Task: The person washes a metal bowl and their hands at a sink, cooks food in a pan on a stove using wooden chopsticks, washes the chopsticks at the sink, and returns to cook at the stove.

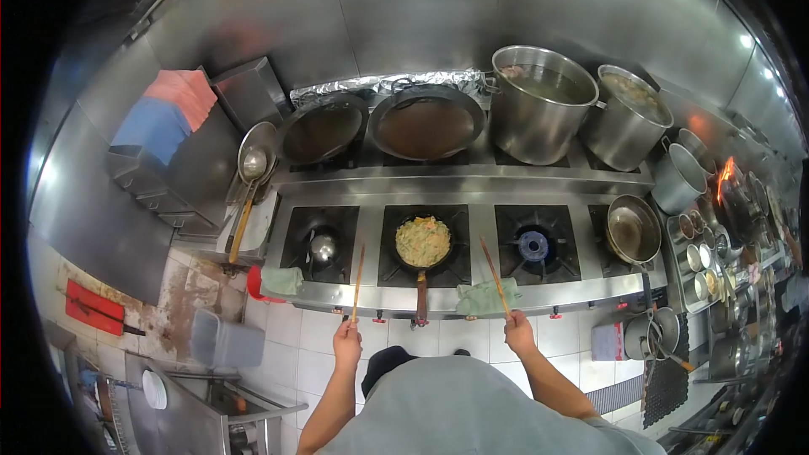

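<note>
My left hand (346, 343) is closed around the lower end of a long wooden chopstick (359, 280), which points up toward the stove. A second long chopstick (495, 274) is gripped in my right hand (519, 334), tilted up and to the left. Between the two sticks, a frying pan (421, 298) sits on the middle burner with its wooden handle toward me. Inside the pan lies a pale yellow, chunky omelette-like mixture (423, 241). A green cloth (480, 300) rests on the stove edge, just left of my right hand.
Along the back stand two wide dark pans, one a brown-filled pan (425, 128), and two tall stockpots (546, 105). A ladle (323, 247) rests on the left burner. The right burner (533, 245) shows blue. Another pan (634, 229) sits far right, near flames (725, 177).
</note>
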Tool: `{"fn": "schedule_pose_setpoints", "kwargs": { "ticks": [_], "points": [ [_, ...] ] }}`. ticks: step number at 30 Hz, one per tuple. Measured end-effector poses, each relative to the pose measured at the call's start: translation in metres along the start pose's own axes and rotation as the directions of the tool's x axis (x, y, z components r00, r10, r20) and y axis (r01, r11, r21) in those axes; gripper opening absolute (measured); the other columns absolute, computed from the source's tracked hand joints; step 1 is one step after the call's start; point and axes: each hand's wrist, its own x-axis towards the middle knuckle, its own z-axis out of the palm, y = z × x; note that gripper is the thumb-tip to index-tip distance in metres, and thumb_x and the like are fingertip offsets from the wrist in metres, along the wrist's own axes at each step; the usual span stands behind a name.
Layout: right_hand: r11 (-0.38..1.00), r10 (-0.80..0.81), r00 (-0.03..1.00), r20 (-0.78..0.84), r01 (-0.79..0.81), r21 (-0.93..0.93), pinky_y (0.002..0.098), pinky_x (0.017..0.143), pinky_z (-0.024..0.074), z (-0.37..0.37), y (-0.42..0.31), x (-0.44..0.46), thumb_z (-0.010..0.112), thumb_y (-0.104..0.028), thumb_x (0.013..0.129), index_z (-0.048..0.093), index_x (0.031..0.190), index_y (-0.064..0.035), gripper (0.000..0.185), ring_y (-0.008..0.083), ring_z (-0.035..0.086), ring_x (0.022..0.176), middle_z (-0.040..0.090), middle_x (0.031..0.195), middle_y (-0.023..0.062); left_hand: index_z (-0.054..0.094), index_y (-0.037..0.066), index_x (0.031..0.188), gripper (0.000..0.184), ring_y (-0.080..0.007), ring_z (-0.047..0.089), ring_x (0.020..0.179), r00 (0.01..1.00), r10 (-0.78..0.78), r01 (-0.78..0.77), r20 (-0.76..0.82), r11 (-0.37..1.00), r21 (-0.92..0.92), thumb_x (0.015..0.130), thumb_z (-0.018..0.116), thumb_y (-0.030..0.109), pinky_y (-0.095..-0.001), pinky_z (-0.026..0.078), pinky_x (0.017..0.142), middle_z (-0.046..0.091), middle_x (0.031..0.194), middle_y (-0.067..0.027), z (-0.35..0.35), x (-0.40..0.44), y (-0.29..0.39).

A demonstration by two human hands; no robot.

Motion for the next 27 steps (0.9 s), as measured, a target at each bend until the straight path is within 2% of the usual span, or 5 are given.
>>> {"fn": "schedule_pose_setpoints", "kwargs": {
  "ticks": [3, 12, 17, 24, 27],
  "points": [
    [0.915, -0.066, 0.997, 0.037, 0.075, -0.397, 0.0370, 0.069, 0.0510, -0.007, 0.012, -0.007, 0.053, -0.023, 0.091, 0.058, 0.102, -0.0008, 0.025, 0.0297, 0.064, 0.076, 0.065, 0.084, 0.0166, 0.063, 0.007, 0.102, 0.021, -0.0067, 0.040, 0.045, 0.994, -0.103, 0.105, -0.025, 0.987, 0.121, 0.094, 0.051, 0.022, -0.0237, 0.033, 0.039, 0.047, 0.058, 0.0009, -0.001, 0.002, -0.019],
    [0.983, 0.057, 0.998, 0.001, -0.056, -0.173, 0.0457, 0.073, 0.0472, -0.016, -0.022, -0.019, 0.047, -0.023, 0.090, 0.059, 0.088, -0.0012, 0.025, 0.0420, 0.059, 0.085, 0.062, 0.086, 0.0248, 0.064, 0.007, 0.097, 0.023, -0.0104, 0.042, 0.045, 0.969, -0.246, 0.237, 0.006, 0.942, 0.236, 0.091, 0.054, 0.026, -0.0251, 0.037, 0.038, 0.047, 0.057, 0.0006, -0.015, 0.032, -0.031],
    [0.987, 0.015, 0.994, -0.110, -0.032, -0.160, 0.0396, 0.060, 0.0464, -0.017, -0.080, -0.012, 0.053, -0.022, 0.091, 0.058, 0.084, -0.0006, 0.024, 0.0304, 0.060, 0.064, 0.060, 0.065, 0.0146, 0.065, 0.005, 0.099, 0.023, -0.0095, 0.048, 0.052, 0.990, 0.018, -0.060, 0.142, 0.952, 0.300, 0.092, 0.053, 0.024, -0.0254, 0.037, 0.046, 0.052, 0.059, -0.0007, -0.026, 0.066, -0.008],
    [0.936, -0.234, 0.968, -0.089, 0.200, -0.289, 0.0467, 0.071, 0.0481, -0.006, -0.232, 0.037, 0.053, -0.021, 0.091, 0.061, 0.104, -0.0077, 0.021, 0.0408, 0.061, 0.084, 0.065, 0.085, 0.0206, 0.060, 0.004, 0.097, 0.017, -0.0232, 0.062, 0.064, 0.891, 0.416, -0.453, 0.182, 0.796, 0.401, 0.089, 0.057, 0.018, -0.0347, 0.047, 0.062, 0.063, 0.070, -0.0108, -0.003, 0.094, 0.123],
    [0.879, -0.287, 0.956, -0.058, 0.238, -0.414, 0.0471, 0.074, 0.0493, 0.015, -0.251, 0.047, 0.052, -0.021, 0.091, 0.060, 0.109, -0.0093, 0.024, 0.0392, 0.062, 0.087, 0.065, 0.089, 0.0200, 0.060, 0.004, 0.095, 0.018, -0.0298, 0.064, 0.072, 0.909, 0.344, -0.416, 0.235, 0.736, 0.535, 0.086, 0.059, 0.020, -0.0379, 0.049, 0.067, 0.065, 0.076, -0.0149, -0.001, 0.091, 0.148]
  ]
}}
